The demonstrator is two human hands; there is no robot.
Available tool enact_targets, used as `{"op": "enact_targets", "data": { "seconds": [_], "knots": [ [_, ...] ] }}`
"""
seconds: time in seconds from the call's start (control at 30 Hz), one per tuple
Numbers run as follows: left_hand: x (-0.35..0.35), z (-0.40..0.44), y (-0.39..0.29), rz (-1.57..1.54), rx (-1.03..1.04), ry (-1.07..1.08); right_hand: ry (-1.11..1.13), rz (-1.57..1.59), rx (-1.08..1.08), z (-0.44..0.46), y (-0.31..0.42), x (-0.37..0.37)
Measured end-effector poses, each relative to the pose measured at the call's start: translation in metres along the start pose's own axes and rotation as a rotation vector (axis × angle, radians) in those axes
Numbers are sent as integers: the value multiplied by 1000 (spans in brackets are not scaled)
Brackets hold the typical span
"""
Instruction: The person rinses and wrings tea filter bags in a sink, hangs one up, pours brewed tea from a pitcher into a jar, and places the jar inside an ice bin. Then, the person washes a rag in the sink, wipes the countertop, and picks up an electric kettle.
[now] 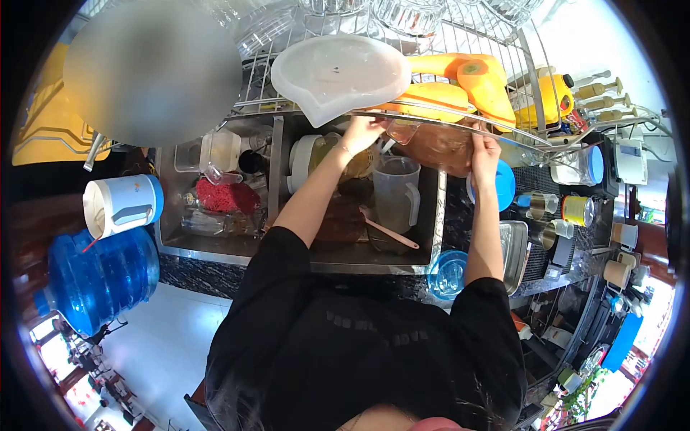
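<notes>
Under the front edge of the rack, a brown see-through container is tilted on its side over the right sink basin. My right hand grips its right end, with the thumb and fingers closed on the edge. At the other end, my left hand has its fingers closed near a clear lip of the container; the fingertips are partly hidden. Below it in the basin stands a clear measuring jug with a handle. A pale-handled utensil leans across the basin, and a white-lidded pitcher lies behind my left forearm.
A wire rack overhead carries a white heart-shaped bowl, orange tools and glassware. The left basin holds a red mesh scrubber and plastic tubs. A blue water bottle lies at left; a blue lid and metal tray sit right.
</notes>
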State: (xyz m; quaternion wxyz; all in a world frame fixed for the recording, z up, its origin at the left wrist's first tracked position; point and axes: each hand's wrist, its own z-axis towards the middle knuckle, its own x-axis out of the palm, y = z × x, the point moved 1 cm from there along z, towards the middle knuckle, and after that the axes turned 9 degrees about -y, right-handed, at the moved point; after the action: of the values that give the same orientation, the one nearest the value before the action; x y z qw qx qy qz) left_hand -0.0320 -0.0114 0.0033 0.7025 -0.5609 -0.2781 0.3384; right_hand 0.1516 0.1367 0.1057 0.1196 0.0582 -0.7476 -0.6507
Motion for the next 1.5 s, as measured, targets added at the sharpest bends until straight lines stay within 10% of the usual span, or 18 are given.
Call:
{"op": "enact_targets", "data": {
  "seconds": [0.1,0.4,0.6,0.73,0.9,1.23,1.5],
  "knots": [
    [-13,9,-15,-70,-11,-81,106,-284,-60,14,-7,-1],
    [-20,-13,-2,869,281,651,-65,-80,-193,10,21,5],
    [-20,-12,40,624,-38,474,-133,47,-107,3,19,-1],
    [-1,-8,32,-224,-545,250,-6,-70,-161,8,9,0],
    [16,-15,-3,-736,-700,296,406,-277,-98,0,-34,17],
    [-4,-24,11,-63,-232,228,690,-652,-94,5,-91,31],
    [-12,-38,21,-186,-567,134,578,-441,-154,-10,-84,38]
  ]
}}
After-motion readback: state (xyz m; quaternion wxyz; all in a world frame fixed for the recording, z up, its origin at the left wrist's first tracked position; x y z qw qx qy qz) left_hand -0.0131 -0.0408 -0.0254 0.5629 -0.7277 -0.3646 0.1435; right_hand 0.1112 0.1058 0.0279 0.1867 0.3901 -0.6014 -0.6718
